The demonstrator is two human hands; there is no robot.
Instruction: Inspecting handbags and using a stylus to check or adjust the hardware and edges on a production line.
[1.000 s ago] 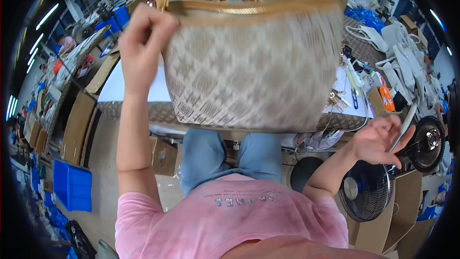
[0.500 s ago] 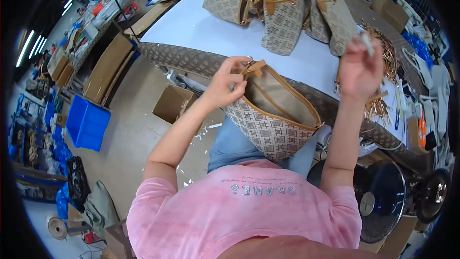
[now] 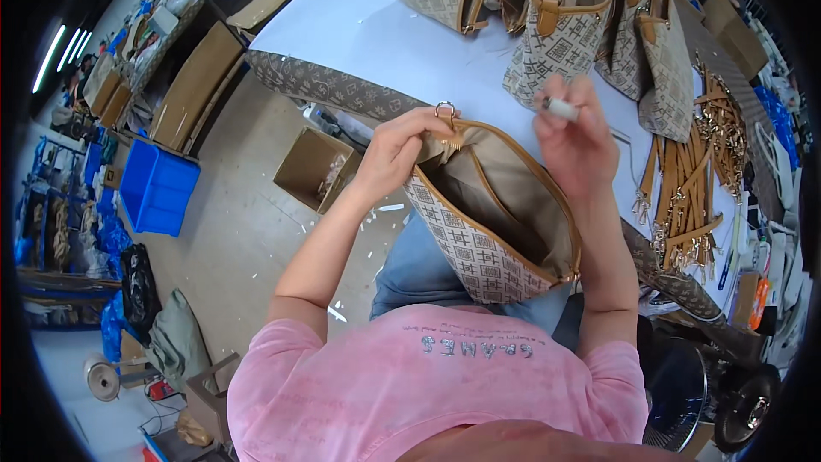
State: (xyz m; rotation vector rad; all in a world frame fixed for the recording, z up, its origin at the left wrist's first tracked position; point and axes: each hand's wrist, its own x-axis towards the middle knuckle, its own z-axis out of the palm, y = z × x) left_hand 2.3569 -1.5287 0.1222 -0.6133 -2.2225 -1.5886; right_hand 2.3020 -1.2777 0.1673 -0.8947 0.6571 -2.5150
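A beige patterned handbag (image 3: 479, 248) with tan trim rests on my lap, its mouth open toward me. My left hand (image 3: 395, 150) grips the bag's rim at the end with the metal ring (image 3: 445, 109). My right hand (image 3: 575, 139) hovers over the far side of the opening and pinches a small white cylinder (image 3: 560, 107) between thumb and fingers. The bag's light lining shows inside; nothing is visible in it.
Several matching handbags (image 3: 547, 26) stand on the white table (image 3: 376, 34) ahead. A bundle of tan straps with gold clasps (image 3: 684, 197) lies to the right. An open cardboard box (image 3: 312, 167) and a blue crate (image 3: 158, 188) sit on the floor at left. A fan (image 3: 676, 385) stands at lower right.
The bag was held up high in front of me, then came down onto my lap. My left hand shifted to the ring end, and my right hand came over the opening with the white cylinder.
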